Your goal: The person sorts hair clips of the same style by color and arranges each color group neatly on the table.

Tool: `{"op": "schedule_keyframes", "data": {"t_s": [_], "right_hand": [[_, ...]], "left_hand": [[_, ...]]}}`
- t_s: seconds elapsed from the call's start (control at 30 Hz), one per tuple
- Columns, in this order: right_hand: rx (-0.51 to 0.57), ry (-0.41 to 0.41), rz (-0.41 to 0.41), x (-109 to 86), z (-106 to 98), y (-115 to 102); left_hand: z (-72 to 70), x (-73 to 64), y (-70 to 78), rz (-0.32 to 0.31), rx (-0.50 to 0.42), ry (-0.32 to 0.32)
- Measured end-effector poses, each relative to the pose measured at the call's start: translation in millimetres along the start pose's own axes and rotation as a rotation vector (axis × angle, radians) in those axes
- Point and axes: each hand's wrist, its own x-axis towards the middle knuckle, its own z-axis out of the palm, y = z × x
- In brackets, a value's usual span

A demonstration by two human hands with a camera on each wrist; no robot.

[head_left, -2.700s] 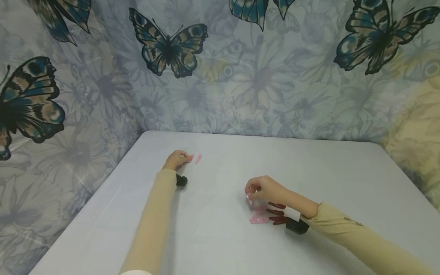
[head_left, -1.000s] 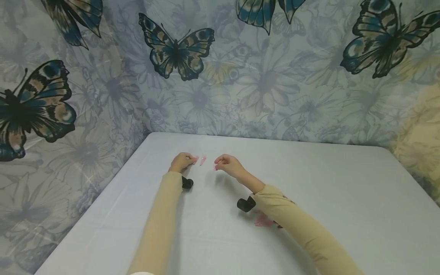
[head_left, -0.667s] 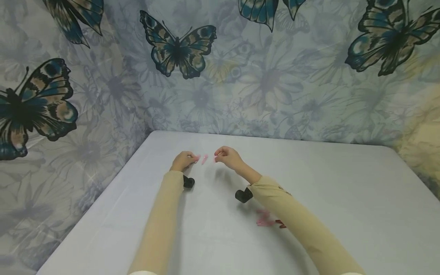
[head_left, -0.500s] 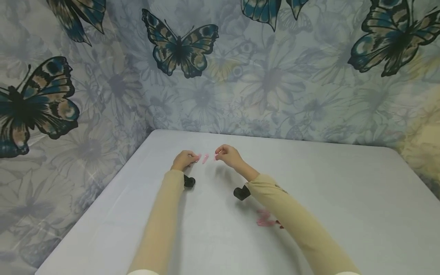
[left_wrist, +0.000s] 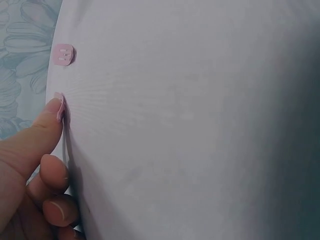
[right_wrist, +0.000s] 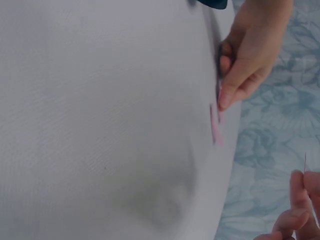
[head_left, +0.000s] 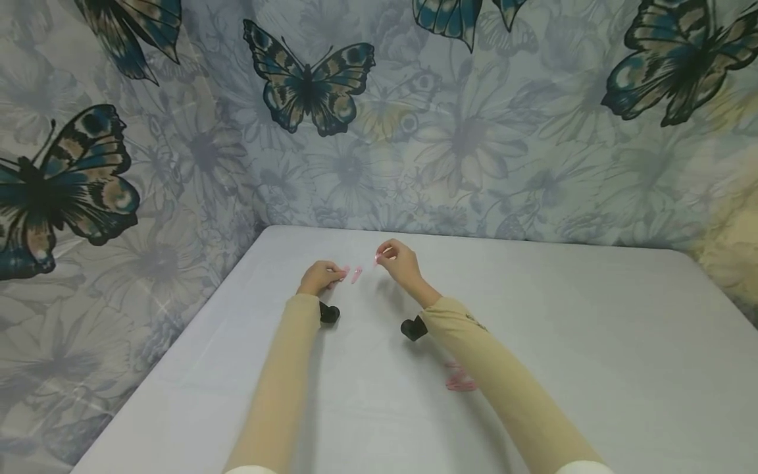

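At the table's far left, my left hand (head_left: 320, 277) pinches a pink hair clip (head_left: 346, 270). In the left wrist view this clip (left_wrist: 60, 107) shows edge-on at the thumb tip. A second pink hair clip (head_left: 356, 275) lies on the white table just right of it, and its flat face with slots (left_wrist: 64, 54) shows in the left wrist view. My right hand (head_left: 404, 264) holds another pink hair clip (head_left: 376, 260) between thumb and fingertips, above the table and right of the lying one. Only its thin edge (right_wrist: 305, 162) appears in the right wrist view.
Several pink hair clips (head_left: 460, 382) lie nearer the front, partly behind my right sleeve (head_left: 497, 368). Black wrist cameras (head_left: 414, 328) jut from both wrists. Beyond the white table's far edge (head_left: 474, 238) stands a butterfly-patterned wall (head_left: 462, 145).
My right hand has carried a pink hair clip from the pile to the far left, then slightly farther back. The left hand keeps its pinch. Dark red clips are now hidden behind the right sleeve.
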Motion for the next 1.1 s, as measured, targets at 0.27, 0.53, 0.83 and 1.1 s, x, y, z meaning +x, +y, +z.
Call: {"op": "schedule_keyframes", "data": {"t_s": [0.27, 0.53, 0.83, 1.1], "right_hand": [[0.0, 0.031, -0.033, 6.2, 5, 6], [0.009, -0.007, 0.07, 8.8, 17, 23], [-0.082, -0.057, 0.099, 18.0, 34, 34], [-0.231, -0.045, 0.113, 19.3, 40, 32]], "left_hand": [[-1.7, 3.3, 2.6, 0.003, 0.015, 0.006], [2.3, 3.5, -2.4, 0.003, 0.005, 0.001], [2.2, 7.5, -0.7, -0.005, 0.013, 0.005], [0.1, 8.6, -2.0, -0.023, 0.039, 0.006]]}}
